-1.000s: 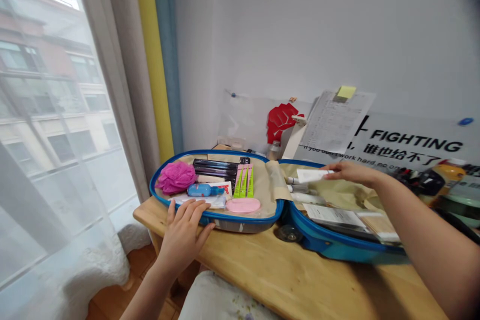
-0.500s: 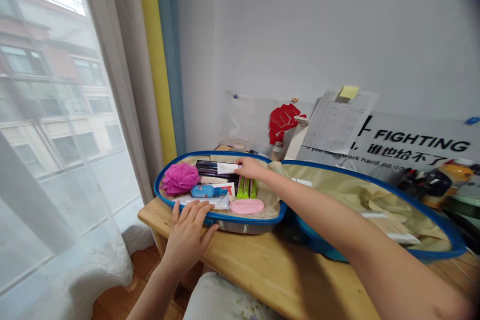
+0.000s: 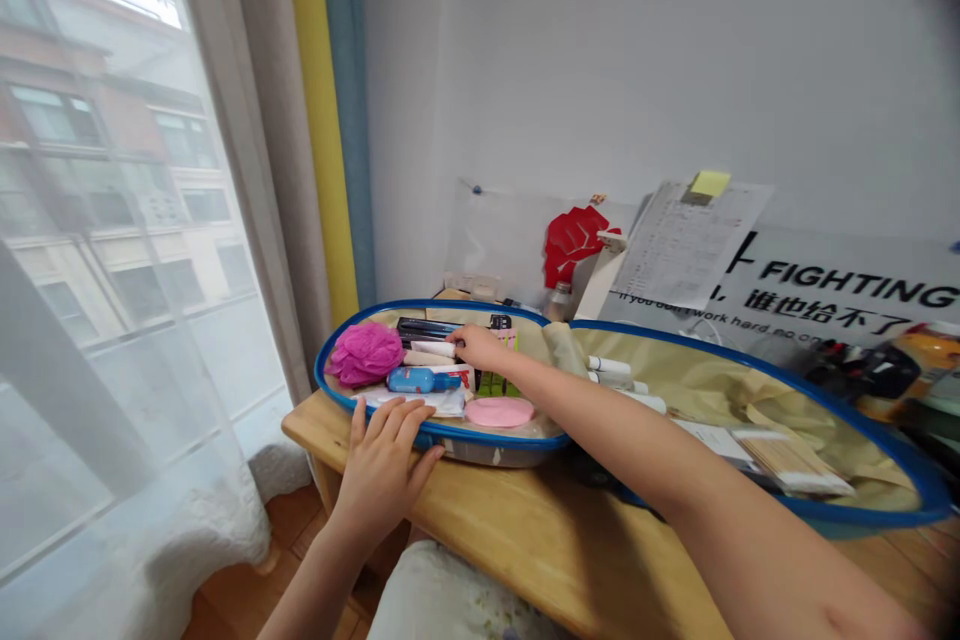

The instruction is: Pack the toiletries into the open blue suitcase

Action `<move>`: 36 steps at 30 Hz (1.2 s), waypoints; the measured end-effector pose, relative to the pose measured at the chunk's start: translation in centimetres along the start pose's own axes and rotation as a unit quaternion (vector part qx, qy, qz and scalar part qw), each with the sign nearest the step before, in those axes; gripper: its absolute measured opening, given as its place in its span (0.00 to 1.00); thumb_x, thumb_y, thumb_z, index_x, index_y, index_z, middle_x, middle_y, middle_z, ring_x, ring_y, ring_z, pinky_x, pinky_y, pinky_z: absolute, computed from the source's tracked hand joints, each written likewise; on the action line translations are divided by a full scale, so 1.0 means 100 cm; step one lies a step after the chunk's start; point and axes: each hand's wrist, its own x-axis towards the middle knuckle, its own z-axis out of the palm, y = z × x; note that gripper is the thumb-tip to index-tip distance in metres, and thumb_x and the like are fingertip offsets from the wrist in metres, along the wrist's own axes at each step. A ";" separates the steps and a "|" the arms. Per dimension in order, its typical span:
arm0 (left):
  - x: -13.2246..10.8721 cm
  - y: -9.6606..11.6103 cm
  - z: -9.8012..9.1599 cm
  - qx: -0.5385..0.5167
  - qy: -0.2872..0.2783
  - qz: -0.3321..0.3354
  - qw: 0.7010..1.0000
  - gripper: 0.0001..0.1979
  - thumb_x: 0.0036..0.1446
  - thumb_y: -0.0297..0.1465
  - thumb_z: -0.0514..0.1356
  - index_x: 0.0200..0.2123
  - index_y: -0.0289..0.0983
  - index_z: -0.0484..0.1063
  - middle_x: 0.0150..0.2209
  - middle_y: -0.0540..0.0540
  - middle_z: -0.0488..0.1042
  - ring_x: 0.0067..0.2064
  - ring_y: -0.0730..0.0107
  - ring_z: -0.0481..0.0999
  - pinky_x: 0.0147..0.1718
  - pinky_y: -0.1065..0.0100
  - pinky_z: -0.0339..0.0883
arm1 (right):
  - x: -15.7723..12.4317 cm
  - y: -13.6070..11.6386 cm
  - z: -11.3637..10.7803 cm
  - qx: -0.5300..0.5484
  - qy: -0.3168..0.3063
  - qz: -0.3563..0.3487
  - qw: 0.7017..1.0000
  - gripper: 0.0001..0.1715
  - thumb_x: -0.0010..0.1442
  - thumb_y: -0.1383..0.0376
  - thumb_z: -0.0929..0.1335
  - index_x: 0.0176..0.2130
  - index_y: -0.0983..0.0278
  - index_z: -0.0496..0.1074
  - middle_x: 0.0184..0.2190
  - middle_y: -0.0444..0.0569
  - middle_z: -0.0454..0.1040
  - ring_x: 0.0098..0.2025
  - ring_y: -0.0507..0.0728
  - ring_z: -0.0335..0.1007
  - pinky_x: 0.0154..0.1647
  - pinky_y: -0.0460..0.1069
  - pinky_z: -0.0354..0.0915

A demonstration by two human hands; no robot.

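Note:
An open travel case with a blue rim (image 3: 442,431) lies on the table, and my left hand (image 3: 386,455) rests flat on its near rim, fingers spread and holding nothing. My right hand (image 3: 480,348) reaches into the case's left half, pinching a white packet (image 3: 433,348) beside black cosmetic tubes (image 3: 424,326). Around it lie a pink mesh bath sponge (image 3: 365,354), a blue bottle (image 3: 420,379), a pink oval pad (image 3: 499,411) and green packets (image 3: 495,384), partly hidden by my wrist. White tubes (image 3: 611,368) lie in the beige-lined right half.
The case sits on a wooden table (image 3: 510,510) whose edge runs along the near side. A curtained window (image 3: 127,220) is at left. A red fist ornament (image 3: 574,245), a paper sheet (image 3: 686,245) and a "FIGHTING" sign (image 3: 847,285) stand behind. Cluttered items (image 3: 870,370) lie at right.
My right hand has moved left from the case's right half into its left half, carrying the white packet. My left hand stays on the rim, and the view has shifted slightly.

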 end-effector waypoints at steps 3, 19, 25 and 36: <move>0.000 0.000 0.000 0.007 0.001 0.003 1.000 0.16 0.59 0.34 0.58 0.50 0.40 0.69 0.50 0.43 0.74 0.54 0.54 0.69 0.62 0.44 0.40 | 0.000 -0.003 0.002 -0.007 0.007 -0.013 1.000 0.20 0.63 0.57 0.65 0.52 0.63 0.67 0.52 0.52 0.69 0.49 0.56 0.68 0.49 0.57 0.67; 0.000 -0.001 0.000 -0.001 0.002 0.007 1.000 0.16 0.58 0.34 0.59 0.50 0.40 0.68 0.50 0.43 0.74 0.54 0.55 0.68 0.62 0.44 0.38 | -0.014 0.009 -0.031 -0.026 0.042 -0.020 0.999 0.21 0.63 0.58 0.65 0.53 0.63 0.66 0.53 0.52 0.67 0.51 0.57 0.67 0.50 0.58 0.66; 0.000 -0.001 0.001 0.006 0.000 0.003 1.000 0.16 0.58 0.35 0.58 0.50 0.40 0.68 0.50 0.43 0.74 0.54 0.55 0.68 0.62 0.44 0.39 | -0.056 0.093 -0.097 -0.056 0.056 0.102 0.992 0.19 0.63 0.57 0.64 0.50 0.64 0.68 0.49 0.51 0.70 0.47 0.55 0.69 0.48 0.56 0.67; 0.001 -0.001 0.001 0.020 0.018 0.015 1.000 0.16 0.59 0.36 0.57 0.50 0.40 0.70 0.49 0.42 0.75 0.53 0.55 0.70 0.62 0.45 0.41 | -0.149 0.196 -0.064 -0.106 -0.131 0.168 0.971 0.17 0.62 0.59 0.66 0.48 0.65 0.69 0.47 0.50 0.71 0.45 0.54 0.70 0.46 0.55 0.68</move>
